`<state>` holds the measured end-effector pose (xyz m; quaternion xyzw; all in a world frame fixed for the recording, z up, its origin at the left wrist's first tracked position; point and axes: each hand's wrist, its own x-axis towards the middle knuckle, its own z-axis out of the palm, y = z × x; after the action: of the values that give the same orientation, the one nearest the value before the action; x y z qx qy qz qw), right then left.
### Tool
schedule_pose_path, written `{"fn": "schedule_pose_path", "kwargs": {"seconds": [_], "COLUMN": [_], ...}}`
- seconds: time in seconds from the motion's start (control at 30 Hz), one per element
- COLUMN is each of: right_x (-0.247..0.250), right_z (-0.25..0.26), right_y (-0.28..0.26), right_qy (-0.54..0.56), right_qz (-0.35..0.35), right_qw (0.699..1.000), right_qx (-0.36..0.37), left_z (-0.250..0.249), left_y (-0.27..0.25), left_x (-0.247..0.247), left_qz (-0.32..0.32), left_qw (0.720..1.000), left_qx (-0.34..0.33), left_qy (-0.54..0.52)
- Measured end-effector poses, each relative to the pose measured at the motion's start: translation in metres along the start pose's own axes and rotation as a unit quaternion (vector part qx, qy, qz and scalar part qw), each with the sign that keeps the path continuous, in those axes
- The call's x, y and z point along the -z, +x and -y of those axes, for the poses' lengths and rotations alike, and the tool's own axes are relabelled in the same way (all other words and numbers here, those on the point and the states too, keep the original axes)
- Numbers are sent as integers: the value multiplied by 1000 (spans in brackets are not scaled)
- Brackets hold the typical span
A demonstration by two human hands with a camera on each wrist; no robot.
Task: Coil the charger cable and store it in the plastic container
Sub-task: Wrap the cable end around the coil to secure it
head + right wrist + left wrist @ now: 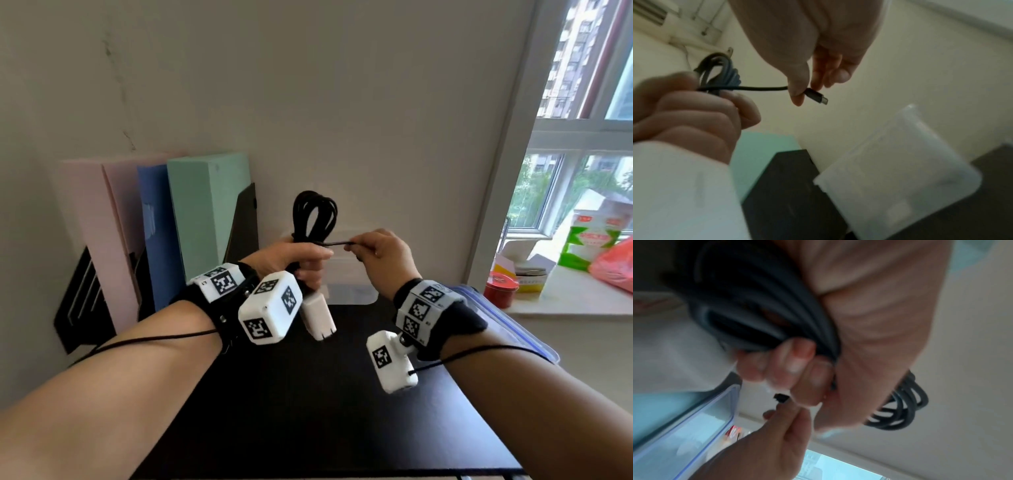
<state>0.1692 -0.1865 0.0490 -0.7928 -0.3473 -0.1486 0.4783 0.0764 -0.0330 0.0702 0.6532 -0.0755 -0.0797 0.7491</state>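
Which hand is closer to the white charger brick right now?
Left. The left hand grips the coiled black cable, with the white charger brick hanging just below its fingers. The right hand is off to the side, pinching the cable's plug end.

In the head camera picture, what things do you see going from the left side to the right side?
Pink folder → blue folder → green box → coiled black cable → right hand → red tin → green-and-white box.
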Motion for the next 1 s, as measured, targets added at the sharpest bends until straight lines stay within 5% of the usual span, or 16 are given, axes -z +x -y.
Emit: {"fn": "schedule_pose_path", "kwargs": {"seconds": [0.07, 0.23, 0.43, 0.5, 1.0], "right_x": [0, -4, 4, 12, 9], "right_z": [12, 36, 59, 59, 32], "right_y": [3, 5, 1, -1, 3], "right_qy": [159, 472, 521, 537, 349], "right_qz": [-25, 1, 156, 184, 250], "right_qw": [984, 866, 770, 751, 887], "right_qx": [-71, -168, -333, -338, -171], "left_z": [3, 7, 12, 13, 19], "left_y": [0, 3, 0, 1, 6], "left_x": [-8, -15, -20, -16, -1], "left_qz": [60, 95, 111, 106, -98], "left_qw": [997, 990, 977, 977, 988], "left_qx": [-22, 1, 10, 10, 43], "left_qy": [-37, -100, -180, -185, -113]}}
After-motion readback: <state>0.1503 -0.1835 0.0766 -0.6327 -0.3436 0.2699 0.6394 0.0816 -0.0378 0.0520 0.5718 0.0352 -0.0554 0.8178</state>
